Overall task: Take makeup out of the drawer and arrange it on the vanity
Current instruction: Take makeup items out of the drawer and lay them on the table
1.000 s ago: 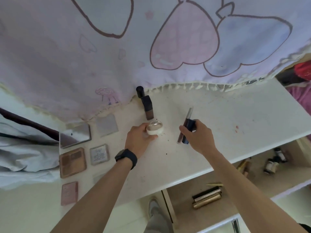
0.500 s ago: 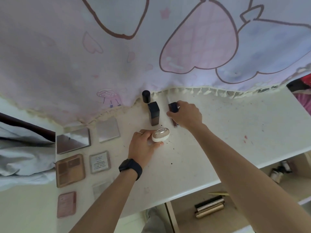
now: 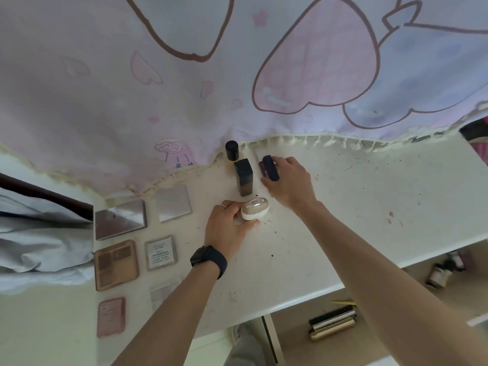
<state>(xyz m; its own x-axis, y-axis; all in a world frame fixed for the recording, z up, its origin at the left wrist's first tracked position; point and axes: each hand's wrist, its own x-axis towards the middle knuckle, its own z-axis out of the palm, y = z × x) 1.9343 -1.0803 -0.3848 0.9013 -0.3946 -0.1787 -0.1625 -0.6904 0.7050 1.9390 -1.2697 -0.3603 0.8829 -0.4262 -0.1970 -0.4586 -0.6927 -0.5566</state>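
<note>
Left hand (image 3: 227,228) fingers wrap compact (image 3: 255,212), right hand (image 3: 287,183) pinches tube (image 3: 270,167); imo set both on counter (image 3: 369,207) w/o bumping bottle (image 3: 244,178).

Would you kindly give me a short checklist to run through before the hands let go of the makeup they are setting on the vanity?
1. Grip of the left hand on the round compact: ok.
2. That compact lying flat on the vanity: cannot tell; it looks tilted.
3. Hold of the right hand on the dark tube, beside the square bottle and apart from it: ok.
4. That bottle and the black-capped bottle standing: ok.
5. The drawer emptied: not ok; gold and black tubes lie inside.
</note>
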